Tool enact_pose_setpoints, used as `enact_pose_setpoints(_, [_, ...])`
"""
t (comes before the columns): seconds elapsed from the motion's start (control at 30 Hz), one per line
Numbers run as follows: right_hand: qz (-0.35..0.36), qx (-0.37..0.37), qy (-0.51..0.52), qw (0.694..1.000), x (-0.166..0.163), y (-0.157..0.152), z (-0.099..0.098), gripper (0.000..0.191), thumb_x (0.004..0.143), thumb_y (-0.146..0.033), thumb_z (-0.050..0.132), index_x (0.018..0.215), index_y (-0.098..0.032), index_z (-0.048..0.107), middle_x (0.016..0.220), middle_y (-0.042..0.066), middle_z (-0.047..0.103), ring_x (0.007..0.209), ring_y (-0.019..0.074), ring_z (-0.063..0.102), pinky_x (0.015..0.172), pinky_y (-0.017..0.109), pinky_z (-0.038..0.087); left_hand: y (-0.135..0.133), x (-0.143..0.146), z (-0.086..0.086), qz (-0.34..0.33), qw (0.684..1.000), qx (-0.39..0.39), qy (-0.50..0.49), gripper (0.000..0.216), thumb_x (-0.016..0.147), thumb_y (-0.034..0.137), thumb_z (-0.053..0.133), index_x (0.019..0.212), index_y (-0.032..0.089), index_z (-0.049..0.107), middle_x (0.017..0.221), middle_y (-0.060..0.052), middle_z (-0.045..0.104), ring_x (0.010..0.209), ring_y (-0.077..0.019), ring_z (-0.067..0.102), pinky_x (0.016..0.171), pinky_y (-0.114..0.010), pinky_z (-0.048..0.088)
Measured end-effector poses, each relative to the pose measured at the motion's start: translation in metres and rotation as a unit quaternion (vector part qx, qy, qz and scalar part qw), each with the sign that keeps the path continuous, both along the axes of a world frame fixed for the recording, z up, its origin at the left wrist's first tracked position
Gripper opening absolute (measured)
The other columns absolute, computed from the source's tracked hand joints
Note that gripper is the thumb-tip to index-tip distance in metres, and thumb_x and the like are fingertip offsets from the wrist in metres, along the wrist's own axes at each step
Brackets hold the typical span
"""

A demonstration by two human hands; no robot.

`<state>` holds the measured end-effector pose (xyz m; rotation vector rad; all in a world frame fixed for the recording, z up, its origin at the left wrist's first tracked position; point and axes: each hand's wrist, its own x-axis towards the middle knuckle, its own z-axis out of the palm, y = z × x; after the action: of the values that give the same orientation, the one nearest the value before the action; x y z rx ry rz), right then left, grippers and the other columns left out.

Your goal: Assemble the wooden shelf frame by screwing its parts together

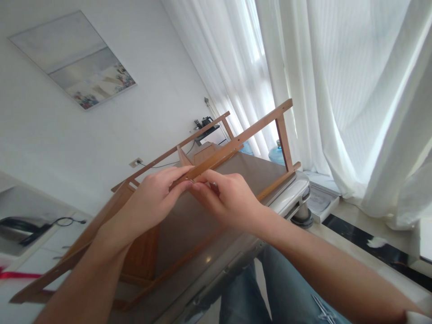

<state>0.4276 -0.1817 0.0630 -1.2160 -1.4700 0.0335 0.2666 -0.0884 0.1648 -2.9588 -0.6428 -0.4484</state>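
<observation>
A wooden frame point(189, 180) lies tilted across the table point(202, 225), reaching its far edge. Both forearms stretch forward over it. The left hand point(148, 202) and right hand point(229, 198) meet fingertip to fingertip, pinching a thin wooden slat point(216, 161) of the frame.

Item count: two hands, left hand point(148, 202) and right hand point(229, 200), at centre. One wooden frame point(256, 128) on one worktop point(189, 234). One framed picture point(76, 60) at 10 o'clock. Two water bottles point(278, 153) at 1 o'clock.
</observation>
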Motion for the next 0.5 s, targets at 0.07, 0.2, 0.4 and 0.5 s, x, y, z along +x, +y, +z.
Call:
enact_pose_setpoints(0.07, [0.001,0.006,0.005,1.0,0.0,-0.002,0.001,0.03,0.108,-0.039,0.049,0.088,-0.021,0.061,0.068,-0.004,0.059,0.056,0.0104,0.045,0.057,0.026,0.025,0.001,-0.002,0.002,0.003,1.0,-0.002,-0.004,0.045,0.104,0.045,0.049,0.14,0.023,0.066,0.129,-0.009,0.074,0.107,-0.0259,0.071,0.089,-0.033,0.056])
enact_pose_setpoints(0.2, [0.017,0.019,0.015,1.0,-0.001,-0.004,0.006,0.027,0.108,-0.037,0.049,0.089,-0.022,0.06,0.068,-0.004,0.06,0.056,0.0105,0.046,0.057,0.026,0.025,0.005,-0.007,0.013,0.016,1.0,-0.019,-0.009,0.046,0.102,0.049,0.053,0.14,0.025,0.066,0.125,-0.008,0.076,0.107,-0.0259,0.071,0.093,-0.033,0.056])
enact_pose_setpoints(0.4, [0.013,0.037,0.005,0.999,-0.002,-0.002,0.02,0.025,0.108,-0.036,0.049,0.091,-0.022,0.06,0.067,-0.004,0.06,0.055,0.0105,0.045,0.056,0.026,0.023,0.008,-0.009,0.035,0.018,0.998,-0.064,-0.014,0.051,0.1,0.054,0.055,0.141,0.025,0.065,0.142,-0.008,0.068,0.127,-0.0285,0.066,0.106,-0.038,0.053])
enact_pose_setpoints(0.5, [-0.001,0.042,0.0,0.999,-0.003,-0.002,0.028,0.029,0.108,-0.039,0.048,0.089,-0.021,0.059,0.065,-0.004,0.057,0.056,0.0109,0.044,0.056,0.026,0.024,0.006,-0.008,0.041,0.016,0.997,-0.077,-0.011,0.053,0.1,0.056,0.054,0.142,0.026,0.065,0.141,-0.008,0.069,0.125,-0.0296,0.067,0.105,-0.041,0.055])
